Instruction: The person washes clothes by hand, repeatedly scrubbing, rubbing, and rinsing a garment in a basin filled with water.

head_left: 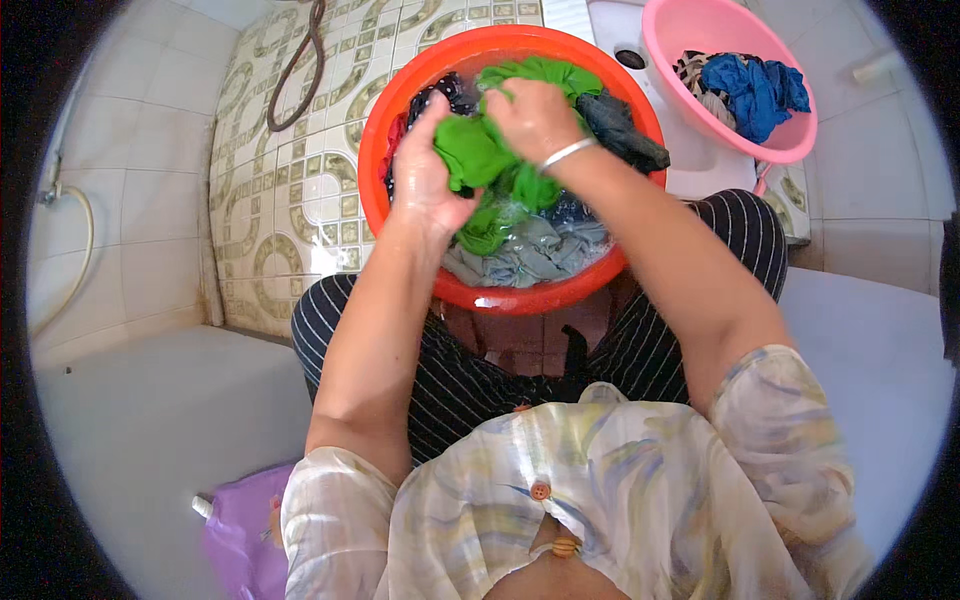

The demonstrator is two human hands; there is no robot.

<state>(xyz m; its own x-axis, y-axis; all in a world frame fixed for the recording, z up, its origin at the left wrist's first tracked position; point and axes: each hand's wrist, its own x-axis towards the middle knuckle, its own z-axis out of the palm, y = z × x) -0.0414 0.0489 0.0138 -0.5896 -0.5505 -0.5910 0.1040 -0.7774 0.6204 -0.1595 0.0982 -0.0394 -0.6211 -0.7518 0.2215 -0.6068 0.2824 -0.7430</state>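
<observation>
A wet bright green garment [470, 152] is stretched between my hands above a round red-orange basin [520, 299]. My left hand [424, 175], palm turned up, supports a bunched part of it against the fingers. My right hand [535, 118], with a silver bangle at the wrist, is closed on another part and slightly blurred. More of the green cloth trails down into the soapy water. Grey clothes [540, 248] lie at the basin's near side, a dark garment [622, 132] drapes at the right, and a dark dotted one [445, 95] sits at the far left.
A pink basin [690, 110] with blue clothes [755, 90] and patterned cloth stands at the far right. On the left are a purple pouch [245, 535] with a white cap and a pale hose [78, 265]. A brown hose [297, 85] lies on the patterned tiles.
</observation>
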